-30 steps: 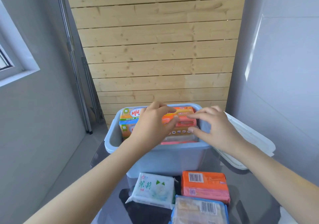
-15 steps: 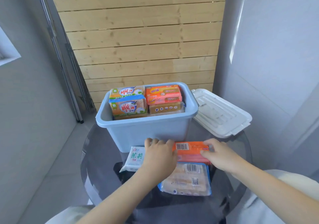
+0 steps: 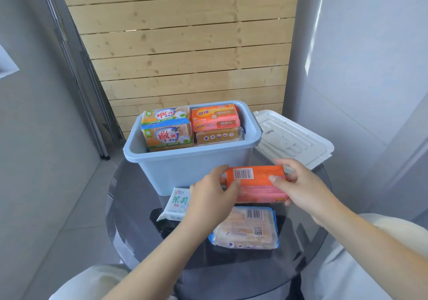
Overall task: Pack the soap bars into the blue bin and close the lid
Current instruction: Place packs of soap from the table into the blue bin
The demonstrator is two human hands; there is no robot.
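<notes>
Blue bin (image 3: pixel 192 167): open-topped, standing on the far half of the round dark glass table (image 3: pixel 129 218), in front of the pale wooden slat wall (image 3: pixel 185 45).
Inside the bin, left: two green-and-blue wrapped soap bars (image 3: pixel 168 130) with red lettering, on edge, one behind the other.
Inside the bin, right: an orange-wrapped soap bar (image 3: pixel 215 118) on top of a clear-wrapped brown bar (image 3: pixel 217 136); free room showing only along the bin's left wall.
White lid (image 3: pixel 294 137): off, lying on the table just right of the bin, one edge against the bin's right rim.
Orange soap pack (image 3: pixel 254 184): barcode side up, held just in front of the bin's near wall (whether lifted clear of the table or touching it, cannot tell).
Left hand (image 3: pixel 213 195): fingers curled round the pack's left end, thumb on its top face.
Right hand (image 3: pixel 298 186): thumb across the top face, fingers wrapped behind the right end, closed on the pack.
White jasmine soap packet (image 3: pixel 177 203): flat on the table in front of the bin's left corner, partly hidden by the left hand.
Blue-edged clear pack of pale soap (image 3: pixel 246 229): flat on the table, nearer the person than the bin, below the orange pack, barcode up.
Cream-coloured clothing (image 3: pixel 370 265): at the near table edge, farthest from the bin.
</notes>
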